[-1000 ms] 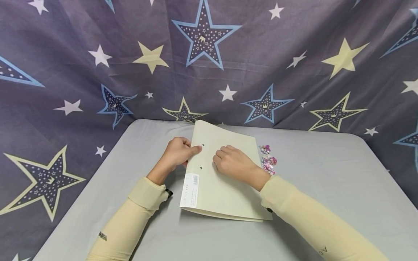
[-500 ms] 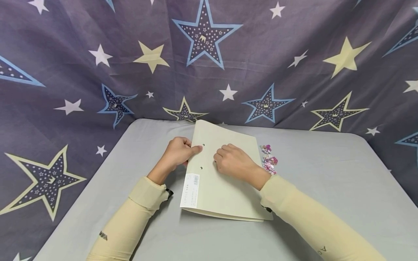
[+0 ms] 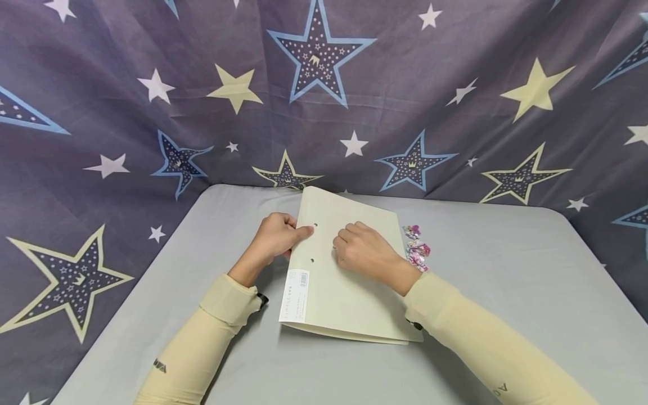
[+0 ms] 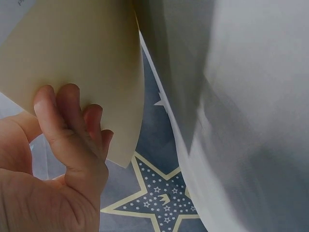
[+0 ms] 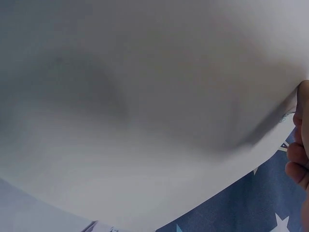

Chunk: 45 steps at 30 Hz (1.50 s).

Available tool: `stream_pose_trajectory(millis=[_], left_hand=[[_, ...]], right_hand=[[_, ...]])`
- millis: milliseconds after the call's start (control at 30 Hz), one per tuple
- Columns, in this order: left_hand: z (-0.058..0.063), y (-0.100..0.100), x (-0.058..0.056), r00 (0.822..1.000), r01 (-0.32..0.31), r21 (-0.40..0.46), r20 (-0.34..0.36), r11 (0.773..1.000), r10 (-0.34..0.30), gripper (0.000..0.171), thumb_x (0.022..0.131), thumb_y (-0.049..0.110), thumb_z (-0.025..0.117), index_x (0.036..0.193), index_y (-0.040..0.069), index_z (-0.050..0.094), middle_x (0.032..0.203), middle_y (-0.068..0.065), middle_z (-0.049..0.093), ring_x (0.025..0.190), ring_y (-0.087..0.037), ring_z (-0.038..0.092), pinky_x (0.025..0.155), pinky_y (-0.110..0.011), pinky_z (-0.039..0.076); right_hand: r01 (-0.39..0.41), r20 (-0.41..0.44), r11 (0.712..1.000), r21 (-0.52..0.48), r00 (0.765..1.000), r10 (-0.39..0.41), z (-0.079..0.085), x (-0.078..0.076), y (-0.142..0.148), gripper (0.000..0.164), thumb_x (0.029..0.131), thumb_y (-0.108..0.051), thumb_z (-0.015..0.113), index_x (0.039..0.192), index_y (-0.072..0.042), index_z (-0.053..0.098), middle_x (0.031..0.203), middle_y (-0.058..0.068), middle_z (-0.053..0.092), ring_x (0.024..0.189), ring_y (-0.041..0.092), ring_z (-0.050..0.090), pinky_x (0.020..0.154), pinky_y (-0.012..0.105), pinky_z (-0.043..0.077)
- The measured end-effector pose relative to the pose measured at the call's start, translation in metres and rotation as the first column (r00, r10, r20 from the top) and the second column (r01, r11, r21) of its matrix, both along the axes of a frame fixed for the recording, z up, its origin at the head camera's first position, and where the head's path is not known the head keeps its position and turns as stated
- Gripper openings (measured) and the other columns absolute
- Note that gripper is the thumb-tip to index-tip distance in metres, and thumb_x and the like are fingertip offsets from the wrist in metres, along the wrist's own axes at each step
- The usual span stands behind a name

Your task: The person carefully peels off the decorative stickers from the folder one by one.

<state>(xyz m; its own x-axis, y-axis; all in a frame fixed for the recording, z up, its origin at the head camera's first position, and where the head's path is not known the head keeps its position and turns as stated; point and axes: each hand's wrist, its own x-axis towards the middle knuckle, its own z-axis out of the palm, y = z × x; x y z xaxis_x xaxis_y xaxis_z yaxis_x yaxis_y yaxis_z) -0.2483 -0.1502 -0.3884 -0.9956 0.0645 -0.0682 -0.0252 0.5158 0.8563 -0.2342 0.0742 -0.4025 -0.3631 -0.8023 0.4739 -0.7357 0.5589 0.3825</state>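
A cream clip file with two punched holes and a white barcode label stands tilted on the grey-covered table. At its spine edge, my left hand grips the file, thumb on the outer face beside the upper hole. The left wrist view shows that hand's fingers against the other face of the file. My right hand lies over the middle of the front cover, its fingers curled. A tiny glint shows at those fingertips; I cannot tell whether they hold anything. In the right wrist view, the cover fills most of the picture.
Several shiny pink wrapped pieces lie on the table just right of the file, partly behind it. The table's grey cover stretches out on both sides. A dark curtain printed with stars hangs behind the far edge.
My right hand has slid very slightly to the right across the cover. The left hand keeps its grip in the same place, and the file has hardly moved.
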Motion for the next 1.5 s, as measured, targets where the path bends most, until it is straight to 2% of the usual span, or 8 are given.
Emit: stream_pose_trajectory(millis=[267, 500, 967, 1267, 1500], left_hand=[[0.0, 0.001, 0.0, 1.0, 0.002, -0.002, -0.003, 1.0, -0.002, 0.033, 0.082, 0.033, 0.073, 0.084, 0.001, 0.063, 0.071, -0.011, 0.066, 0.05, -0.024, 0.064, 0.051, -0.047, 0.055], [-0.002, 0.001, 0.0, 1.0, -0.004, -0.005, -0.003, 1.0, 0.004, 0.033, 0.082, 0.033, 0.073, 0.084, 0.002, 0.063, 0.072, -0.011, 0.067, 0.051, -0.024, 0.064, 0.048, -0.043, 0.055], [-0.002, 0.001, 0.0, 1.0, 0.006, 0.0, 0.002, 1.0, -0.006, 0.034, 0.082, 0.034, 0.073, 0.084, 0.002, 0.063, 0.072, -0.012, 0.066, 0.051, -0.024, 0.064, 0.055, -0.051, 0.055], [-0.002, 0.001, 0.0, 1.0, 0.001, -0.007, -0.003, 1.0, -0.001, 0.035, 0.082, 0.035, 0.073, 0.082, 0.002, 0.063, 0.071, -0.011, 0.066, 0.051, -0.025, 0.064, 0.054, -0.049, 0.055], [-0.003, -0.001, 0.0, 1.0, -0.009, -0.016, 0.0, 1.0, 0.009, 0.036, 0.082, 0.037, 0.073, 0.083, 0.002, 0.063, 0.071, -0.011, 0.066, 0.052, -0.024, 0.064, 0.055, -0.049, 0.055]], right_hand=[[0.017, -0.023, 1.0, 0.008, 1.0, -0.017, 0.0, 0.001, 0.001, 0.012, 0.085, -0.008, 0.05, 0.077, -0.009, 0.059, 0.071, 0.002, 0.055, 0.069, 0.022, 0.048, 0.064, 0.031, 0.04], [0.011, -0.011, 1.0, -0.014, 1.0, -0.011, -0.001, 0.001, 0.003, 0.011, 0.084, -0.008, 0.051, 0.076, -0.008, 0.059, 0.071, 0.003, 0.054, 0.069, 0.022, 0.047, 0.064, 0.032, 0.04], [0.02, 0.006, 1.0, -0.018, 1.0, -0.02, 0.002, 0.001, 0.009, 0.008, 0.083, -0.013, 0.057, 0.077, -0.008, 0.059, 0.073, 0.003, 0.055, 0.07, 0.022, 0.048, 0.066, 0.032, 0.041], [0.032, 0.016, 0.999, 0.005, 0.999, -0.032, 0.006, 0.001, 0.015, 0.012, 0.084, -0.018, 0.06, 0.079, -0.007, 0.06, 0.075, 0.004, 0.057, 0.07, 0.021, 0.048, 0.066, 0.032, 0.041], [0.026, -0.002, 0.999, -0.02, 1.0, -0.026, 0.008, -0.002, 0.023, 0.011, 0.083, -0.016, 0.062, 0.078, -0.006, 0.061, 0.075, 0.005, 0.058, 0.069, 0.022, 0.049, 0.064, 0.032, 0.041]])
